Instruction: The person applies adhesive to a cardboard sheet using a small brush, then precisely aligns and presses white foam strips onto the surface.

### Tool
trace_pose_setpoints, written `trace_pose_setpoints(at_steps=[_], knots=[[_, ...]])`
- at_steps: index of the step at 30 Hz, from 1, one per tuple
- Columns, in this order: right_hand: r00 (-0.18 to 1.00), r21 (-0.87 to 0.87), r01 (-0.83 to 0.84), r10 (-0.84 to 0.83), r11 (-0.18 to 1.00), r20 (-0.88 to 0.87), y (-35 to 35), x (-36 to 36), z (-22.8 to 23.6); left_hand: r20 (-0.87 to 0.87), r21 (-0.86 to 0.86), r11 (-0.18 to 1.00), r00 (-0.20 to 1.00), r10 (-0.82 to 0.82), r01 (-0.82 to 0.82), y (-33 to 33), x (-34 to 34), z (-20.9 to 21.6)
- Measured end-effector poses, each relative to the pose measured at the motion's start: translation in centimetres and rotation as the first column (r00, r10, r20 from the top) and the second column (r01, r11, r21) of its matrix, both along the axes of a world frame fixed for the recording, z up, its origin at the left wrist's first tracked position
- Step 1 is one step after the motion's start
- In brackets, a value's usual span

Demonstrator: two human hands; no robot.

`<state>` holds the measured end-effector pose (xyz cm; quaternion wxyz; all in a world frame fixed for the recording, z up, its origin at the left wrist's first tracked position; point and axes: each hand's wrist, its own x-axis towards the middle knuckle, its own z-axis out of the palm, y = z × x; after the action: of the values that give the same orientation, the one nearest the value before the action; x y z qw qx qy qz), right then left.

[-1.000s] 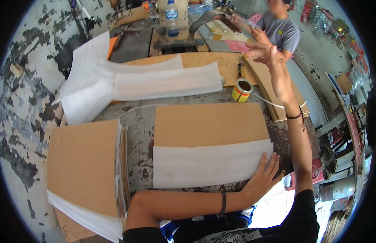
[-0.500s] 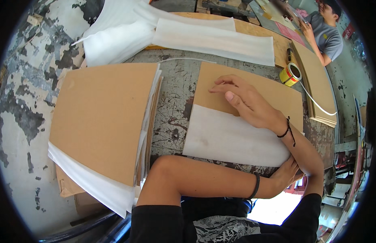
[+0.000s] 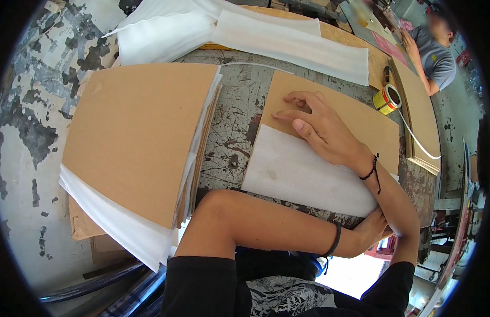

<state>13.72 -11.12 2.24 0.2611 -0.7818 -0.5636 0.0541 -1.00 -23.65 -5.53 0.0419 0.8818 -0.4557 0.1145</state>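
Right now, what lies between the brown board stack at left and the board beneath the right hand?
The head view shows scuffed grey tabletop there, with a thin white strip toward the far end.

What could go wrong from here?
- Crossed arms: the right forearm partly hides the left hand, so they might bump.
- The right hand is over the white foam sheet and brown board; a sideways drag could shift or crease the foam.
- The yellow tin stands near the board; a wide sweep might tip it.

Head cam, wide FOV, looks down, nr. hands (image 3: 329, 133).
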Motion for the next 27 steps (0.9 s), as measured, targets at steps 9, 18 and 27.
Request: trace_pose_setpoints(at_steps=[9, 18, 27], knots=[[1.000, 0.064, 0.016, -0.017, 0.998, 0.016, 0.08, 0.00, -0.36, -0.032, -0.074, 0.997, 0.999, -0.008, 0.005, -0.35, 0.22, -0.42], [0.998, 0.023, 0.052, -0.053, 0.998, 0.029, 0.09, -0.03, -0.16, -0.087, -0.036, 0.999, 0.996, -0.028, 0.025, 0.02, 0.05, 0.21], [0.996, 0.045, 0.017, -0.020, 0.999, 0.084, 0.15, 0.17, -0.24, -0.083, -0.048, 0.999, 0.996, -0.019, 0.015, -0.12, 0.28, -0.01]])
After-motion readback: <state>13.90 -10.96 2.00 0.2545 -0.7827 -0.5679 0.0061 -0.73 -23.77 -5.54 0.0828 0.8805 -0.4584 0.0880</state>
